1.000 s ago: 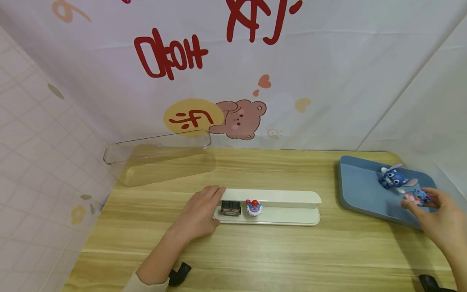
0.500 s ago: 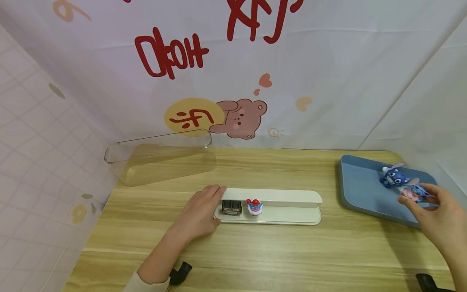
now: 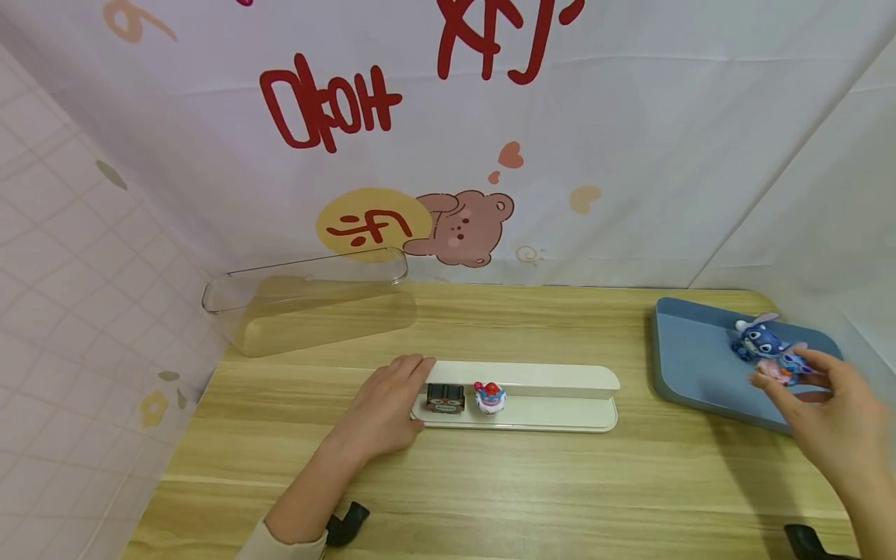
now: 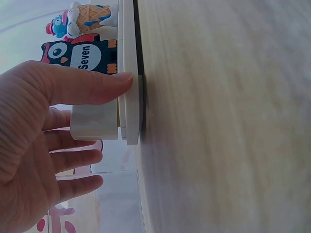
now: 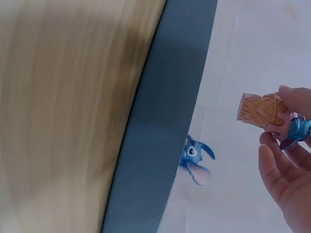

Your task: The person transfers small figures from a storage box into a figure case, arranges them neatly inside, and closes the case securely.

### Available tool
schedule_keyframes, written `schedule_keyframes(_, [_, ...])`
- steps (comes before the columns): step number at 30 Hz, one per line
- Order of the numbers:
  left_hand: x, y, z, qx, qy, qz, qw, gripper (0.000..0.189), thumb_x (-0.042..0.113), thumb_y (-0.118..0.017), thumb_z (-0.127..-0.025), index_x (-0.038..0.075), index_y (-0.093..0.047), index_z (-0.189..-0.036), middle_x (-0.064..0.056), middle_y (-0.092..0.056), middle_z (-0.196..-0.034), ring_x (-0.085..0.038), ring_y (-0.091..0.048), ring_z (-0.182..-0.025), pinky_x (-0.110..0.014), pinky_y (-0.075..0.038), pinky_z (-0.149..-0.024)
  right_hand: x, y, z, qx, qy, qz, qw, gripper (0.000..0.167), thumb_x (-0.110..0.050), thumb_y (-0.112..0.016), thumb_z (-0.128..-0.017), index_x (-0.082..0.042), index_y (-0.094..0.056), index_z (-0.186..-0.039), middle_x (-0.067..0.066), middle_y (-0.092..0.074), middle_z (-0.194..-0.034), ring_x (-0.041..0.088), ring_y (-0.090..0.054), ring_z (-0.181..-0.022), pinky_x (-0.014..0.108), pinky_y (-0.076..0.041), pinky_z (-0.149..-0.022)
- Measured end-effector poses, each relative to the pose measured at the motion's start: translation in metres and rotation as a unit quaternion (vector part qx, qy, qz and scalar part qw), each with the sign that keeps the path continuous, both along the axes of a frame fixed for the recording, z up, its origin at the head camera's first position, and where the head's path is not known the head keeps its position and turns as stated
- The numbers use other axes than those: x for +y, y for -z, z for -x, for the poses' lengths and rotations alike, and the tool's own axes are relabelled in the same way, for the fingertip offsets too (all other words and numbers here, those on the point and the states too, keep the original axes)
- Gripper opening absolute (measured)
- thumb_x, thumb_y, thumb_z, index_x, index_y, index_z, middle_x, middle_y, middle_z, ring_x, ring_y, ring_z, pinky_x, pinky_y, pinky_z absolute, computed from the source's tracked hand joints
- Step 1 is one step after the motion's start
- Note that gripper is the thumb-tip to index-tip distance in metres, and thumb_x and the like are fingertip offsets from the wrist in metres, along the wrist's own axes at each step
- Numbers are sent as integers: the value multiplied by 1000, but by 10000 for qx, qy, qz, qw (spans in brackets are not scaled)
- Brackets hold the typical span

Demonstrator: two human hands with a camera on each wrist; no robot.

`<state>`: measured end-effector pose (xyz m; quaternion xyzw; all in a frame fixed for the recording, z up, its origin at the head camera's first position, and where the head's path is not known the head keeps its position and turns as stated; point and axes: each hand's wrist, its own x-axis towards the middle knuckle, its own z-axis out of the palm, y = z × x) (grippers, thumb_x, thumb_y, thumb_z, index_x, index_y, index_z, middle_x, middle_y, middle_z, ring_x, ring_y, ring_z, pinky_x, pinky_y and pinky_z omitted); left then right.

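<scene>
My left hand [image 3: 385, 408] grips the left end of a cream two-step display stand [image 3: 560, 412], thumb on the front edge and fingers behind. On its lower step stand a dark owl figurine [image 4: 85, 54], marked "Seven", and an ice-cream-cone figurine [image 4: 92, 19] with a blue character on top. Over the blue tray [image 3: 689, 350], my right hand [image 3: 840, 404] pinches another ice-cream-cone figurine [image 5: 262, 110], with pink icing and a blue character. It is raised above the tray wall in the right wrist view. A blue big-eared figurine [image 3: 759, 340] sits in the tray.
A clear plastic cover [image 3: 322, 311] lies at the back left of the wooden table [image 3: 532, 490]. White printed cloth [image 3: 630, 140] hangs behind and at both sides. Black curved pieces [image 3: 348, 523] show near both wrists.
My right hand has moved a little left with the pinched ice-cream-cone figurine, across the tray. My left hand stays on the stand.
</scene>
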<state>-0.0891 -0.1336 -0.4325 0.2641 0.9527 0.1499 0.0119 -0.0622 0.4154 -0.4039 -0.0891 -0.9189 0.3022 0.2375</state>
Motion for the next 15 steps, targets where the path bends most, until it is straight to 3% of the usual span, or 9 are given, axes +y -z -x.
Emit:
schedule_keyframes(8, [0,1,0,29,12,-1,10000,91,13,-92,-75,3,-47,-153,-11,-54,-146,-30,-48,-139,-51,-45,-110,-11,-3,2,27,40,312,9995,70,-6,-92,-79,10,-59,-139,-42,-46,-100,-25,-50,-73,0,-43,-63])
schedule_keyframes(15, [0,0,0,50,19,-8,10000,90,13,-92,-75,3,-48,-153,-12,-55,-145,-30,-48,-139,-51,-45,-110,-21,-7,2,-90,-149,53,9998,66,-10,-91,-81,8,-61,-137,-39,-46,-99,-25,-48,-75,0,-42,-64])
